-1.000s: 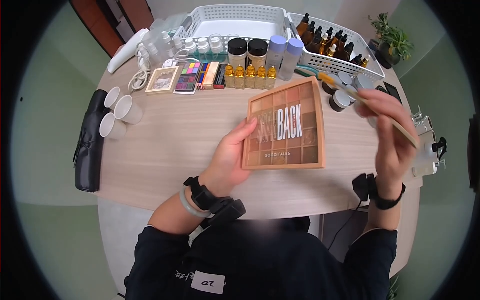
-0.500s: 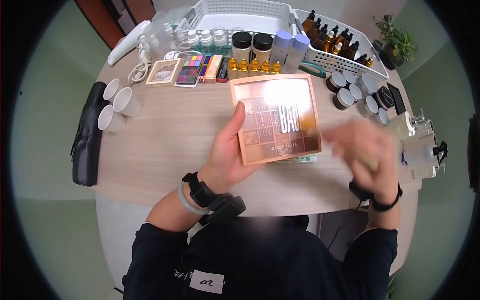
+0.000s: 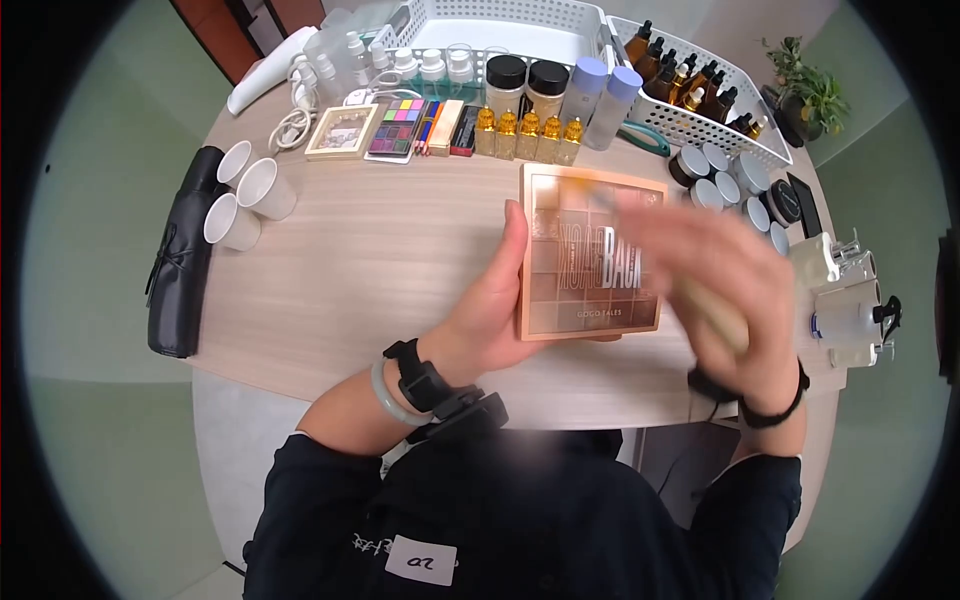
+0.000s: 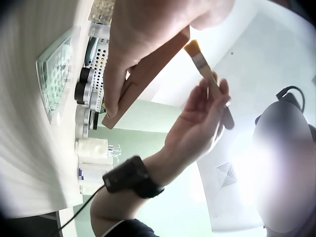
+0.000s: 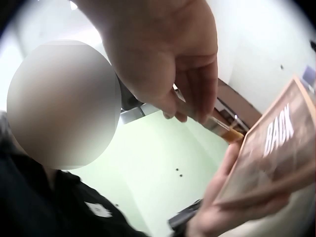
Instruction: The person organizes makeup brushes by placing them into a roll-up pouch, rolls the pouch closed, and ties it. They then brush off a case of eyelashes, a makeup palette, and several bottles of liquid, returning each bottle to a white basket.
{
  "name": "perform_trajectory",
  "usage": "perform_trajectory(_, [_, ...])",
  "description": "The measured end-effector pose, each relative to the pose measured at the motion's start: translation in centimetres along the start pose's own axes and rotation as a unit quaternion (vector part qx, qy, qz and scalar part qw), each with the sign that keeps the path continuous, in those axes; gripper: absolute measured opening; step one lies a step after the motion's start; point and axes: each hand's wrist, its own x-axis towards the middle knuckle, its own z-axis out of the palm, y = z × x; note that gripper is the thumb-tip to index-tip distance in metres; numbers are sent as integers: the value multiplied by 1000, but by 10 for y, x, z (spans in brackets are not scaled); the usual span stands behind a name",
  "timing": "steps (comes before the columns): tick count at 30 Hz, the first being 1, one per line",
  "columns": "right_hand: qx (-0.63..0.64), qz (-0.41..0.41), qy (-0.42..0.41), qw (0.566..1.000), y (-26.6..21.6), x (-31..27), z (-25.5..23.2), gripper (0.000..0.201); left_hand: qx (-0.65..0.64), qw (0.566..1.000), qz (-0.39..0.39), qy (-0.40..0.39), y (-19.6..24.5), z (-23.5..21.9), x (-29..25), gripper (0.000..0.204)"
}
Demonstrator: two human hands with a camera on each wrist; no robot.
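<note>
My left hand point(image 3: 485, 318) grips a square eyeshadow palette point(image 3: 575, 298) by its left side, thumb along the edge and fingers beneath. The palette has a peach frame and a see-through lid lettered "BACK" and "GOGO TALES". In my right hand point(image 3: 735, 295), blurred in the head view, is a flat brush point(image 4: 199, 60) with orange bristles, pinched by its handle between thumb and fingers. The bristles are close over the lid's upper part in the head view. A clear, greenish flat case point(image 4: 54, 79) lies on the table, hidden beneath the palette from the head camera.
Gold-capped vials point(image 3: 530, 140), a colour palette point(image 3: 397, 130) and pencils line the table's back. White baskets point(image 3: 690, 125) stand behind, one with dropper bottles. Grey-lidded jars point(image 3: 705, 193) and pump bottles point(image 3: 845, 310) are at right; paper cups point(image 3: 267, 190) and a black roll point(image 3: 185, 260) at left.
The right hand with the brush has moved left from the right side to over the palette. The left hand has tilted the palette and shifted it, lately to the right.
</note>
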Motion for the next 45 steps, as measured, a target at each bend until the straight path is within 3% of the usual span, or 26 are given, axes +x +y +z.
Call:
perform_trajectory(1, [-89, 15, 76, 993, 5, 6, 1, 18, 0, 1000, -2, 0, -2, 0, 0, 74])
perform_trajectory(2, [-48, 27, 8, 998, 10, 7, -2, 18, -7, 1000, -11, 4, -2, -1, 0, 75])
perform_trajectory(3, [-47, 23, 7, 999, 8, 10, -2, 18, -15, 1000, -17, 9, -1, 0, 1, 76])
perform_trajectory(5, [65, 20, -73, 995, -1, 15, -2, 20, 5, 999, -3, 33, -1, 0, 0, 77])
perform_trajectory(6, [6, 1, -30, 1000, -1, 18, 1, 20, 7, 1000, 3, 30, -1, -2, 0, 77])
perform_trajectory(9, [-54, -39, -15, 998, 7, 26, 12, 20, 26, 999, 15, 42, -2, -1, -1, 78])
perform_trajectory(15, [-65, -85, -125, 986, -8, 5, 25, 28, -39, 997, -7, 61, 7, 0, -5, 80])
perform_trajectory(17, [-77, -136, -155, 975, -18, -7, 32, 24, -42, 993, 26, 107, 8, 4, -3, 79])
perform_trajectory(18, [-78, -134, -154, 976, -21, -15, 33, 24, -57, 994, 42, 88, 7, 0, -1, 67])
perform_trajectory(21, [-85, -174, -158, 968, -23, -33, 38, 22, -37, 995, 23, 89, 7, -4, 1, 60])
perform_trajectory(23, [-127, -198, -108, 966, -21, -43, 39, 20, -59, 996, 9, 65, 6, -5, 0, 55])
perform_trajectory(25, [-129, -204, -118, 963, -16, -47, 33, 19, -4, 995, 7, 102, 4, 1, -2, 53])
perform_trajectory(30, [-125, -207, -101, 965, -4, -62, 3, 17, -34, 985, 14, 167, 7, -14, -3, 44])
perform_trajectory(32, [-155, -181, -82, 968, -1, -70, -15, 17, -45, 993, -20, 107, 10, -19, -4, 39])
perform_trajectory(33, [-157, -177, -80, 968, 2, -75, -23, 17, -44, 993, -24, 106, 10, -17, -3, 39])
perform_trajectory(35, [-235, -70, -22, 969, 6, -88, -36, 18, -10, 987, 0, 158, 8, -8, -1, 37])
perform_trajectory(36, [-239, -62, -16, 969, 8, -93, -39, 18, -5, 988, -9, 156, 4, -5, -3, 37])
perform_trajectory(37, [-218, -7, 27, 975, 11, -98, -41, 17, 152, 978, 78, 117, -3, -1, -8, 35])
perform_trajectory(38, [-197, 47, 72, 977, 13, -104, -42, 15, 304, 936, 164, 68, -6, 3, -8, 34])
perform_trajectory(39, [-201, 54, 84, 975, 15, -113, -41, 15, 311, 936, 154, 61, -4, 0, -4, 34])
perform_trajectory(41, [-109, 175, 176, 963, 21, -131, -34, 13, 201, 953, 60, 219, 3, -10, 6, 34])
perform_trajectory(45, [7, 258, 269, 928, 39, -168, -23, 9, 259, 927, 86, 258, 0, -1, 26, 34])
